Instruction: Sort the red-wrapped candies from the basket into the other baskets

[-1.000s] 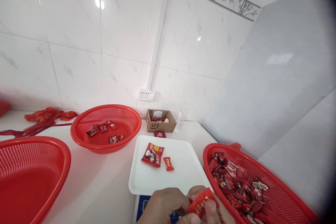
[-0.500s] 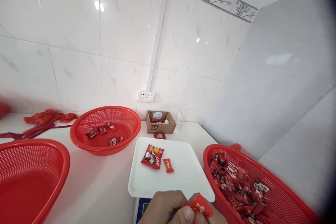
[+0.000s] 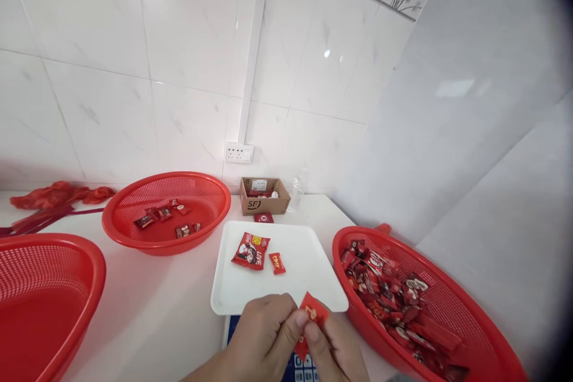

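Both my hands pinch one small red packet (image 3: 313,313) over the near edge of the white scale tray (image 3: 233,295). My left hand (image 3: 262,340) grips its left side with thumb and fingers closed. My right hand (image 3: 333,349) holds its right side, thumb on top. On the tray lie a larger red snack pack (image 3: 250,250) and a small red candy (image 3: 277,263). The scale's blue panel (image 3: 308,370) shows under my hands.
A red basket (image 3: 465,334) full of red wrapped candies stands at right. Another red basket (image 3: 165,215) with several candies sits behind left, and a third red basket (image 3: 45,298) at near left. A cardboard box (image 3: 264,197), a clear bottle (image 3: 295,186) and red bags (image 3: 54,197) line the wall.
My hands and the packet have risen in view and moved slightly left, over the tray's near edge. The camera tilted down and right. Things on the tray stayed put.
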Available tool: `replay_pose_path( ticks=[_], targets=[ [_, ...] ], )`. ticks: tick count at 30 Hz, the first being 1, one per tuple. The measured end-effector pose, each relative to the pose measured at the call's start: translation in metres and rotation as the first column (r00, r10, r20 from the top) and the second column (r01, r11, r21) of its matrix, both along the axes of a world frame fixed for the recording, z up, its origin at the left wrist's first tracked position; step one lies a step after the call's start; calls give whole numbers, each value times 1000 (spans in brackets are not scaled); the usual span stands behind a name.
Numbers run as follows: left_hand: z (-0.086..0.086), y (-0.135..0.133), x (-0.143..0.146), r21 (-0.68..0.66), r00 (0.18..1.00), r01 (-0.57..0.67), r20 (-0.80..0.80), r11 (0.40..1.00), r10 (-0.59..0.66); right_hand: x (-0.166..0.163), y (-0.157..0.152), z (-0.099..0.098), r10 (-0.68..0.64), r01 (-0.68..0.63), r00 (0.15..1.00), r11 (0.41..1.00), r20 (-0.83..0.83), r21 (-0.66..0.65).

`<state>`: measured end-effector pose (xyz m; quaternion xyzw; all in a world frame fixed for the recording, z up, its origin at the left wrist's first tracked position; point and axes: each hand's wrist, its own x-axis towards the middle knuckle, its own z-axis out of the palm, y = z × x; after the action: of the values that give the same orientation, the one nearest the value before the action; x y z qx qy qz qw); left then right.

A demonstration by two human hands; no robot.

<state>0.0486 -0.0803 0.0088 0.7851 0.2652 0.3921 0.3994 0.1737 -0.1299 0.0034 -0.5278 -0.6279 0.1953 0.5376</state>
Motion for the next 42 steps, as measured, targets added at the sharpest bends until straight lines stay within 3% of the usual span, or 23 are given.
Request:
replay_pose_path(
  ticks=[4, 8, 11, 14, 19, 21, 23, 24, 26, 27, 28, 30, 35, 37, 40, 42],
  targets=[
    [6, 5, -8, 28, 981, -189, -43, 982, 190, 16, 15, -12, -7, 14, 998, 993, 59, -116],
    [15, 15, -24, -56, 930, -321, 168, 945, 326, 46, 42, -23, -218, 282, 937, 932, 273, -226],
    [23, 17, -33, -97, 885, -379, 253, 920, 391, 62, 58, -26, -231, 368, 856, 900, 462, -232],
    [26, 16, -37, -128, 867, -395, 277, 910, 415, 61, 65, -28, -190, 332, 860, 913, 474, -237],
    [22, 14, -34, -220, 829, -325, 401, 920, 389, 43, 78, -37, 3, 117, 887, 966, 462, -231],
    [26, 18, -34, -375, 737, -179, 561, 910, 376, 41, 90, -35, 58, 28, 944, 966, 325, -256],
    [32, 25, -36, -552, 575, 61, 700, 832, 423, 44, 105, -26, 66, -69, 998, 955, -20, -287],
    [36, 29, -39, -607, 499, 171, 732, 776, 463, 48, 112, -19, 60, -131, 968, 949, -245, -286],
    [39, 40, -46, -656, 406, 287, 743, 698, 532, 57, 123, -1, 63, -263, 771, 938, -633, -226],
    [39, 45, -50, -663, 381, 301, 743, 685, 551, 62, 127, 7, 77, -306, 663, 936, -745, -176],
    [38, 50, -54, -665, 360, 304, 743, 682, 564, 67, 129, 15, 90, -325, 586, 936, -805, -132],
    [33, 59, -60, -665, 339, 307, 745, 680, 575, 76, 130, 25, 104, -327, 531, 941, -841, -90],
    [25, 63, -62, -661, 342, 280, 747, 696, 571, 79, 121, 20, 110, -322, 565, 942, -818, -96],
    [26, 61, -59, -666, 348, 283, 742, 690, 573, 74, 114, 11, 116, -348, 650, 924, -751, -158],
    [27, 58, -56, -677, 355, 293, 732, 674, 581, 61, 101, -3, 197, -345, 905, 859, -378, -378],
    [26, 58, -54, -683, 355, 292, 727, 669, 588, 52, 93, -11, 297, -273, 955, 841, -24, -466]
  ],
)
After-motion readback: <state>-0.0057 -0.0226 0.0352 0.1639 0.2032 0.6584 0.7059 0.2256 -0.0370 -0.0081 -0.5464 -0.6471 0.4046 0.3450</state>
